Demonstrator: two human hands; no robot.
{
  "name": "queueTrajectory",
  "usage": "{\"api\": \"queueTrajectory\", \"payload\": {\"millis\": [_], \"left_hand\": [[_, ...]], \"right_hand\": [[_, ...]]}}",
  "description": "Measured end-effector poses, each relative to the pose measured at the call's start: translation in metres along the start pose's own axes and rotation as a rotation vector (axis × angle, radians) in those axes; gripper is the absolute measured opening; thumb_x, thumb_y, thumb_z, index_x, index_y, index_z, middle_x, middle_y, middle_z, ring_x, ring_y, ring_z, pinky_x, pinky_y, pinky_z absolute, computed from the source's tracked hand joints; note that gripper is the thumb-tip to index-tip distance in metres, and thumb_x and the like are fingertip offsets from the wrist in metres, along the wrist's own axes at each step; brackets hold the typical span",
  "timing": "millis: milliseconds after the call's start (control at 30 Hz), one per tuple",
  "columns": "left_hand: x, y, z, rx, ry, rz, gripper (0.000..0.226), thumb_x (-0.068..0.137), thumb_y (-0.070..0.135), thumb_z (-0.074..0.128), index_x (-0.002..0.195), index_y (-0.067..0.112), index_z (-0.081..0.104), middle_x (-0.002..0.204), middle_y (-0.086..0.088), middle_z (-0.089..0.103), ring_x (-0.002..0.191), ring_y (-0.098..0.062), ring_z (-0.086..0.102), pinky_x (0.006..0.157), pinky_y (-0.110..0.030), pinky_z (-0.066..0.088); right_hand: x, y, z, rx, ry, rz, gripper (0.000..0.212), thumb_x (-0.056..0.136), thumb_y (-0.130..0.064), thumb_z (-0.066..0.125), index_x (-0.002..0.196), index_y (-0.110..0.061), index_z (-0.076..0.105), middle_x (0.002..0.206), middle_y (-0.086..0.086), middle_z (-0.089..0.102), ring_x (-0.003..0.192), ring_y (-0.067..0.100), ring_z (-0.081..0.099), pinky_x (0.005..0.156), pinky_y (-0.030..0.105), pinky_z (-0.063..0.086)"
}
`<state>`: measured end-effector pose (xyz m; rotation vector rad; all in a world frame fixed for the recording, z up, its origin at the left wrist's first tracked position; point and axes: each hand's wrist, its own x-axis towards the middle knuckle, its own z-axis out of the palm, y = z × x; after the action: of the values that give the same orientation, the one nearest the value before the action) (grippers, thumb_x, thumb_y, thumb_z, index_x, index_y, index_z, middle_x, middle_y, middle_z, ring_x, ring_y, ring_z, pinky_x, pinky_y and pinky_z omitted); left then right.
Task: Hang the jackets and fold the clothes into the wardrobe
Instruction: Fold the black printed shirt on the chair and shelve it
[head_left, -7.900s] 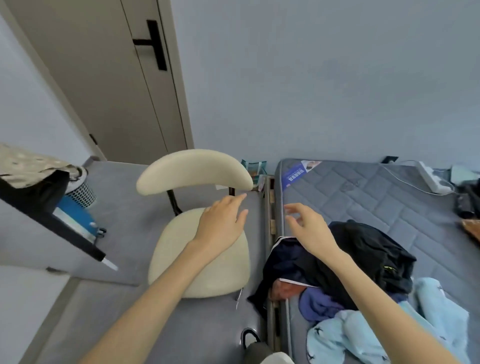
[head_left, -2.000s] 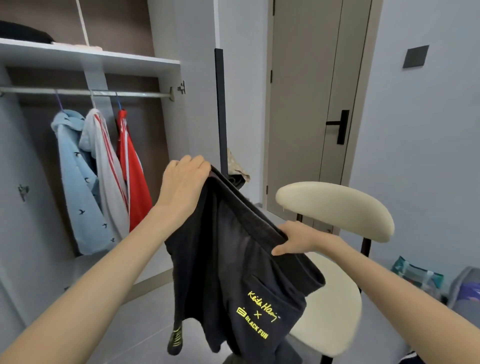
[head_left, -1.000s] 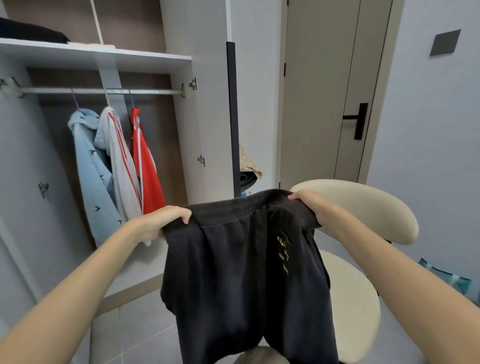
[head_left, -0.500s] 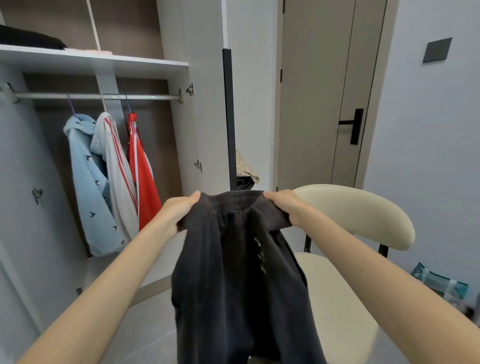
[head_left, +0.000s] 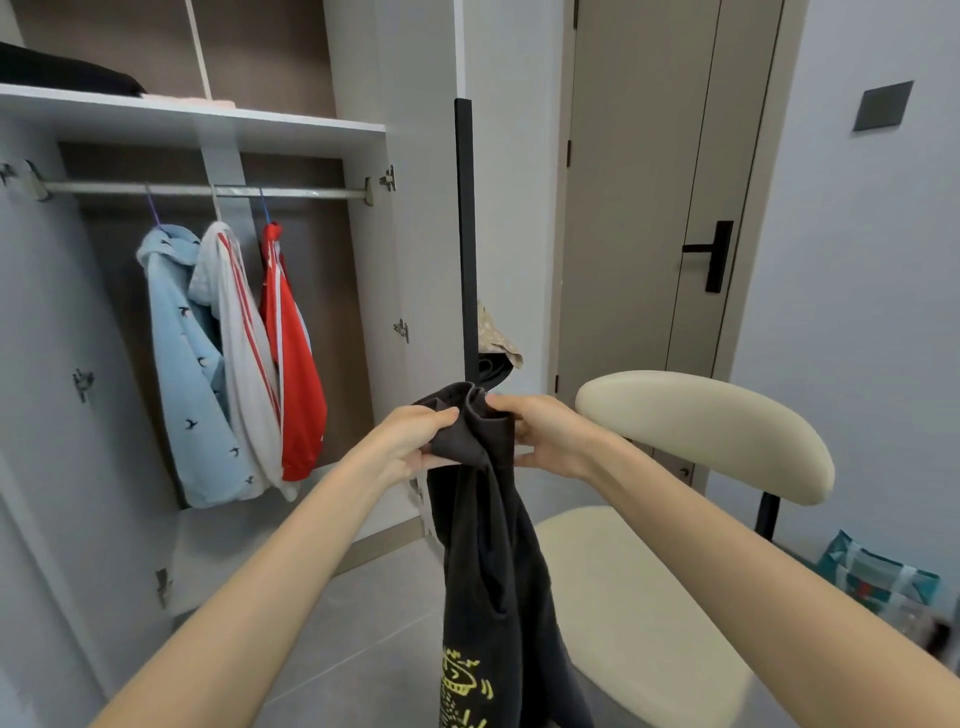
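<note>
dark shorts (head_left: 488, 545) held up in front of open wardrobe (head_left: 410, 249), beside cream chair (head_left: 628, 597), waistband bunched and pinched in curled fingers of left hand (head_left: 410, 441) and right hand (head_left: 548, 436). already hanging on the rail (head_left: 208, 190): blue, white and red jackets (head_left: 239, 364). folding seemingly just begun, shelving not yet done.

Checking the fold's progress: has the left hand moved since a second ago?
Yes. The left hand has moved right, away from the hanging red jacket, and now meets the right hand at the top of the black garment.
</note>
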<state>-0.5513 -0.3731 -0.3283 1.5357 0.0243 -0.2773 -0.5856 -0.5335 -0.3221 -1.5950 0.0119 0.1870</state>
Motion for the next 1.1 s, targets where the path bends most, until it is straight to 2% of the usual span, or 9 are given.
{"api": "queueTrajectory", "payload": {"millis": [133,233,333,467,600,667,800,933,1100], "left_hand": [[-0.003,0.005,0.001,-0.094,-0.080,-0.009,0.023,0.095,0.011,0.058,0.115,0.000,0.062,0.104,-0.018,0.069,0.086,-0.023,0.069,0.056,-0.028,0.059],[-0.005,0.013,-0.008,-0.026,-0.209,-0.019,0.026,0.099,0.024,0.051,0.111,0.005,0.063,0.103,-0.013,0.073,0.089,-0.022,0.072,0.068,-0.030,0.060],[-0.006,0.015,-0.025,0.252,-0.256,0.138,0.032,0.101,0.035,0.044,0.107,0.014,0.067,0.103,-0.001,0.074,0.091,-0.014,0.072,0.072,-0.026,0.058],[0.000,0.003,-0.047,0.544,0.176,0.669,0.024,0.080,0.051,0.070,0.100,0.041,0.064,0.107,0.005,0.064,0.095,-0.013,0.061,0.085,-0.029,0.053],[0.006,-0.013,-0.065,0.962,-0.132,0.634,0.064,0.048,0.079,0.072,0.104,0.054,0.055,0.128,0.021,0.028,0.124,-0.013,0.021,0.107,-0.039,0.025],[0.011,-0.022,-0.069,1.186,-0.091,0.684,0.078,0.048,0.082,0.068,0.115,0.046,0.055,0.133,0.022,0.024,0.127,-0.015,0.018,0.107,-0.041,0.023],[0.012,-0.023,-0.079,1.417,0.134,0.869,0.055,0.069,0.071,0.066,0.109,0.032,0.068,0.136,0.011,0.038,0.125,-0.015,0.027,0.103,-0.044,0.036],[0.006,-0.011,-0.081,1.673,0.370,0.933,0.061,0.074,0.076,0.054,0.104,0.026,0.071,0.117,0.007,0.051,0.112,-0.017,0.043,0.096,-0.042,0.037],[-0.007,-0.002,-0.090,1.487,0.065,1.047,0.029,0.077,0.052,0.072,0.100,0.035,0.068,0.146,0.008,0.035,0.134,-0.018,0.026,0.107,-0.042,0.032]], "right_hand": [[-0.011,0.011,-0.004,-0.154,-0.204,-0.151,0.043,0.081,-0.011,0.075,0.122,-0.016,0.063,0.116,0.002,0.070,0.109,0.017,0.065,0.093,0.032,0.053],[-0.008,0.018,-0.005,-0.275,0.004,-0.262,0.055,0.076,0.004,0.075,0.126,-0.011,0.058,0.116,0.007,0.068,0.110,0.021,0.064,0.101,0.040,0.049],[-0.002,0.020,-0.017,-0.194,0.101,-0.295,0.048,0.083,0.009,0.064,0.126,-0.011,0.057,0.118,0.007,0.067,0.112,0.023,0.062,0.102,0.043,0.047],[0.001,0.013,-0.035,-0.144,0.132,-0.322,0.040,0.082,0.011,0.060,0.102,-0.024,0.065,0.098,-0.006,0.073,0.097,0.014,0.068,0.084,0.027,0.054],[0.007,0.000,-0.041,-0.030,0.137,-0.332,0.045,0.071,0.016,0.053,0.086,-0.022,0.072,0.085,-0.002,0.075,0.081,0.013,0.070,0.076,0.025,0.056],[0.009,-0.003,-0.041,-0.036,0.130,-0.335,0.047,0.067,0.015,0.052,0.079,-0.024,0.075,0.084,0.000,0.074,0.082,0.016,0.069,0.081,0.030,0.054],[0.010,0.002,-0.045,-0.101,0.141,-0.342,0.045,0.065,0.014,0.051,0.075,-0.025,0.072,0.078,-0.004,0.072,0.080,0.016,0.067,0.073,0.028,0.051],[0.012,0.006,-0.044,-0.248,0.161,-0.363,0.039,0.073,0.014,0.055,0.086,-0.022,0.064,0.082,-0.004,0.068,0.087,0.018,0.062,0.078,0.029,0.048],[0.013,0.010,-0.044,-0.140,0.233,-0.324,0.037,0.077,0.013,0.050,0.097,-0.017,0.061,0.094,0.004,0.067,0.095,0.025,0.061,0.089,0.038,0.050]]}}
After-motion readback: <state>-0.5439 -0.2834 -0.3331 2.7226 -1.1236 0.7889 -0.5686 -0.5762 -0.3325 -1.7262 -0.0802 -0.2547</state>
